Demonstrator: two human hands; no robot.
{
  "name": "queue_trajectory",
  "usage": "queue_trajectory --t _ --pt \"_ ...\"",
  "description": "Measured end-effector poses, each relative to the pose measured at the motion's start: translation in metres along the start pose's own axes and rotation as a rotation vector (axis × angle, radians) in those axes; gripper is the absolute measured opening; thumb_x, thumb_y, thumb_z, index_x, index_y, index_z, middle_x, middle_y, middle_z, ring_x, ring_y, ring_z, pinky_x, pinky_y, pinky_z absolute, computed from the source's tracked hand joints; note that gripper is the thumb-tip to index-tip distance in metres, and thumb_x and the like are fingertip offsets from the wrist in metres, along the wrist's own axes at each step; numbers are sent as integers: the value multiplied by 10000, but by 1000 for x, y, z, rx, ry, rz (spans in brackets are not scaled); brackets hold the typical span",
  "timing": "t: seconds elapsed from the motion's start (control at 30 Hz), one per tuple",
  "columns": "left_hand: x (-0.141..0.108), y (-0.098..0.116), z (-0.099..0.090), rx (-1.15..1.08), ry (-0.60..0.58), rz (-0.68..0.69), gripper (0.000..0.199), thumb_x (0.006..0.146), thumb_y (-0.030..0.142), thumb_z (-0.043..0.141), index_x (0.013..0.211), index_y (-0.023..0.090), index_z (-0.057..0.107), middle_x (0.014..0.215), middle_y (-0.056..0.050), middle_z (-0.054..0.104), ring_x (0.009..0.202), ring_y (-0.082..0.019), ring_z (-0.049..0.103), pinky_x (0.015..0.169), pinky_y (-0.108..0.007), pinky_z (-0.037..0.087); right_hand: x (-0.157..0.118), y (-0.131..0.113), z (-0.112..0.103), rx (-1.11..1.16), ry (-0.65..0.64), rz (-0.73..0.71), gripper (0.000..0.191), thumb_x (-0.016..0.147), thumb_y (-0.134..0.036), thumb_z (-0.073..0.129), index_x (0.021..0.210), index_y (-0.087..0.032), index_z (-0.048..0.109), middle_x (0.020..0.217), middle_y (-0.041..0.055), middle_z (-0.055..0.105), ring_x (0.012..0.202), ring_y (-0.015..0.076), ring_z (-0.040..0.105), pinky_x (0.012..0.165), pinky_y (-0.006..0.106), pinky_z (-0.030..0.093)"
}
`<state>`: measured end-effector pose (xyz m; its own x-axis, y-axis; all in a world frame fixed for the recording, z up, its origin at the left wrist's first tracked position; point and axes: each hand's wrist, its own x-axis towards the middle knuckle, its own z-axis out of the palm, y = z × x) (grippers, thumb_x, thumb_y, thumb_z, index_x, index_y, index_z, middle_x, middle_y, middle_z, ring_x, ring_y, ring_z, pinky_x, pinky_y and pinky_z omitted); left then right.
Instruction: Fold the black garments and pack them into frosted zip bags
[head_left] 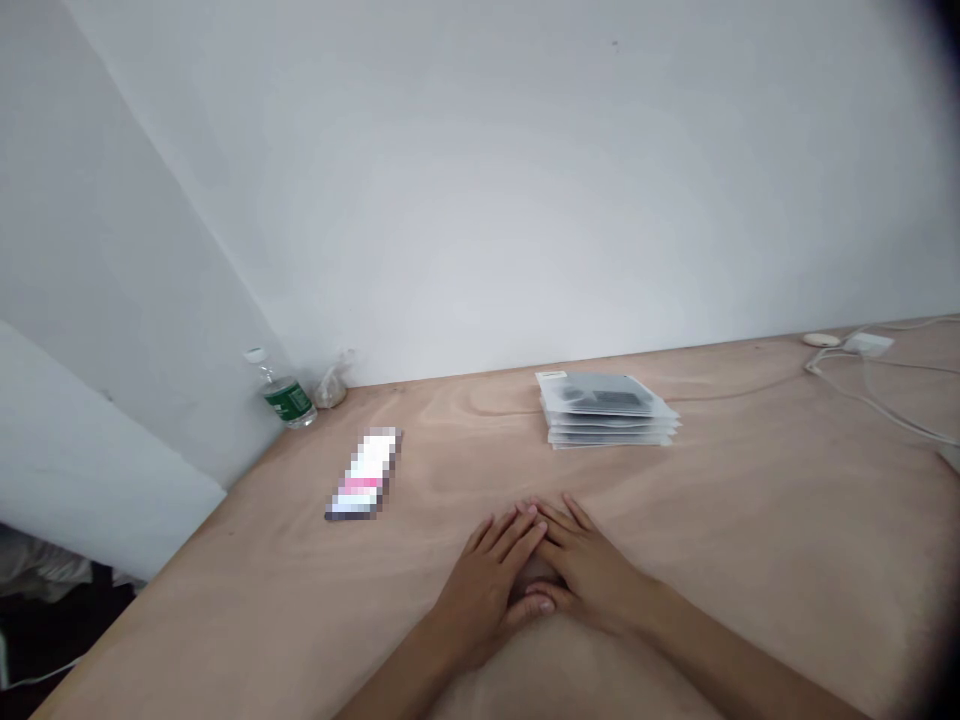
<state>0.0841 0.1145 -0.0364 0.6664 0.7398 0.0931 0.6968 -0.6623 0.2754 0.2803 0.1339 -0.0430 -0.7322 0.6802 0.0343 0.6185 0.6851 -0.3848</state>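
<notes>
The left hand point(480, 600) and right hand point(592, 570) are rested empty, fingers overlapped, on the bench point(750, 520) in front of the stack of clear packets point(604, 410), which is left untouched in a neat pile.

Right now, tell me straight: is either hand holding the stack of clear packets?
No: the left hand and right hand lie together on the plywood table, apart from the stack of clear packets.

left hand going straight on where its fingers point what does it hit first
The right hand's fingers, right at the fingertips of the left hand; past them, probably the stack of clear plastic packets, though depth is hard to judge.
</notes>
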Motion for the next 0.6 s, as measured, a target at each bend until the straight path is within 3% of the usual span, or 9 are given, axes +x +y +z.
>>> queue_trajectory --t 0.6 --pt "1 0 0 7 -4 2 670 857 569 348 1412 264 130 1484 -8 187 1357 -210 159 1090 -453 190 0 0 0 -5 7 3 627 817 -479 468 1370 -224 318 1466 86 222 1354 235 130 1078 517 35"
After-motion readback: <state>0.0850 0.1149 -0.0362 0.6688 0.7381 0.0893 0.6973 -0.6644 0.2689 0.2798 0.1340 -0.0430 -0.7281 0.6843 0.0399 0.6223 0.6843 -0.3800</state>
